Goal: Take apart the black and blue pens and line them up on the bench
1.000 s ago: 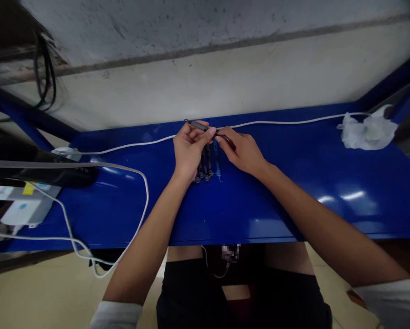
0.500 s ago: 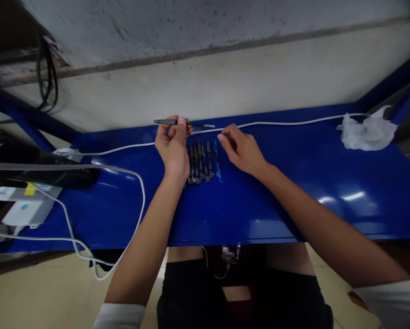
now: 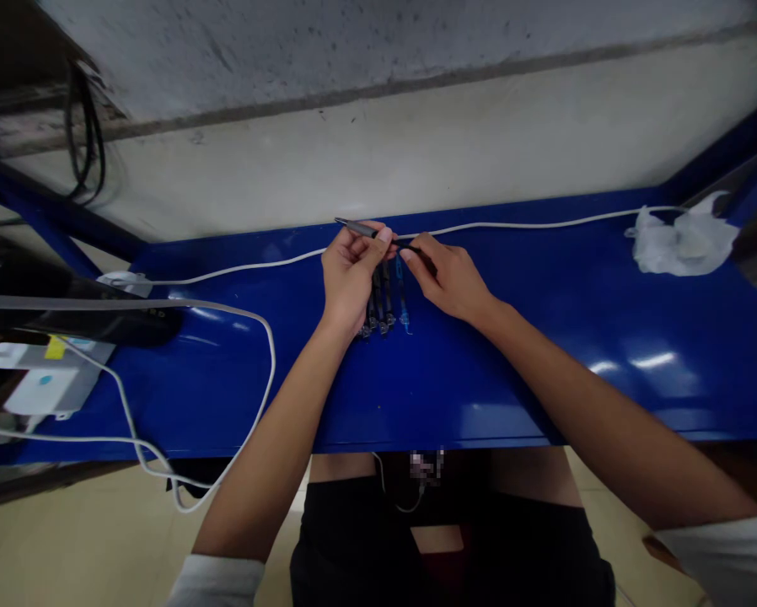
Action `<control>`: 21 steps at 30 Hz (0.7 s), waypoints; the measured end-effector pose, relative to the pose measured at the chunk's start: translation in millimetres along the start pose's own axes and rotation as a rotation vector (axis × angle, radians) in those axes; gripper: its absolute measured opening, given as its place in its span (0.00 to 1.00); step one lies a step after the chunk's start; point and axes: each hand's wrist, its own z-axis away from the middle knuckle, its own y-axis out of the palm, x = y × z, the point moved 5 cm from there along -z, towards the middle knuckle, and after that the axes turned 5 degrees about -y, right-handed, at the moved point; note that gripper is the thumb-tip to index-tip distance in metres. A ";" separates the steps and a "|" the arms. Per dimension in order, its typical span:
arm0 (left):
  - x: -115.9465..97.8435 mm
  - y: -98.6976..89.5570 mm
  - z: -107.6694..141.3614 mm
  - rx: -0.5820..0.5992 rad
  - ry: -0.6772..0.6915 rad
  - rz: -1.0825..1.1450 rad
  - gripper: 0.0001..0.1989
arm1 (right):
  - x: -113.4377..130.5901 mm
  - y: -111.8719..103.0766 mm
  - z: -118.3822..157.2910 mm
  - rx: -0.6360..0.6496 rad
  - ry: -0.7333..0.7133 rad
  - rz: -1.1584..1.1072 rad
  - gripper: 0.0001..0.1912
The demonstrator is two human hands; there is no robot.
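Note:
My left hand [image 3: 357,274] pinches a dark grey pen [image 3: 361,228] by its barrel, the tip pointing to the upper left. At the pen's other end, my right hand [image 3: 451,274] has its fingers closed around something dark that lines up with the pen; the fingers hide most of it. Below and between the hands lie several dark pens [image 3: 388,295] side by side on the blue table [image 3: 416,388], partly covered by my left hand. A blue pen [image 3: 402,295] lies at the right of that row.
A white cable [image 3: 511,225] runs along the table's back by the wall. At the far right sits a crumpled white plastic bag [image 3: 682,240]. White adapters [image 3: 56,379], a black object [image 3: 119,324] and a looping cable [image 3: 270,354] occupy the left side.
My left hand has moved right with the pen, bringing the pen's rear end to my right hand. The right hand has stayed nearly in place. More of the dark pens are covered.

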 end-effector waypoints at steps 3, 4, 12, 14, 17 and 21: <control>0.6 -0.2 0.1 -0.008 -0.001 -0.022 0.11 | 0.4 0.0 -0.2 0.003 -0.002 0.001 0.22; -0.3 -2.5 -0.8 -0.030 0.011 -0.023 0.11 | 0.5 -0.3 -0.3 0.000 -0.001 0.001 0.22; -9.2 -21.1 -8.6 -0.147 0.104 -0.010 0.09 | 1.0 -0.7 -1.0 -0.005 0.013 -0.004 0.22; -8.9 -18.9 -7.8 -0.130 0.109 -0.024 0.11 | 1.4 -0.8 -1.1 -0.002 0.008 -0.003 0.21; -4.1 -11.4 -5.1 -0.075 0.075 -0.060 0.13 | 1.1 -0.4 -1.0 0.013 0.001 0.002 0.21; 6.9 -0.9 -1.0 0.022 -0.015 -0.124 0.15 | -0.1 1.1 -0.2 0.035 -0.020 0.010 0.21</control>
